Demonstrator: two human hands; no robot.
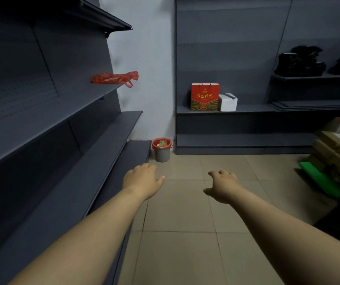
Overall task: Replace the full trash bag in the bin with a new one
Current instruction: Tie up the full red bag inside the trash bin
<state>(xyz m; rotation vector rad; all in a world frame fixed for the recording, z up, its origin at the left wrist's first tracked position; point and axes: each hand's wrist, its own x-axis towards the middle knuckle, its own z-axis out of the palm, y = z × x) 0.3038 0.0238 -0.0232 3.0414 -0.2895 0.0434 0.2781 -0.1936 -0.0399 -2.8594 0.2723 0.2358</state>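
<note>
A small grey bin (162, 155) stands on the tiled floor in the corner, lined with a red trash bag (161, 145) whose rim folds over the top; rubbish fills it. A loose red plastic bag (115, 78) lies flat on a shelf of the dark rack at the left, its handles hanging over the shelf end. My left hand (142, 179) and my right hand (222, 187) are stretched out in front of me above the floor, fingers apart, holding nothing. Both hands are well short of the bin.
Dark metal shelving (62, 128) runs along the left and across the back wall. A red gift bag (204, 97) and a white box (228, 102) sit on the back shelf. Cardboard boxes (337, 147) and a green sheet (319, 179) lie at the right.
</note>
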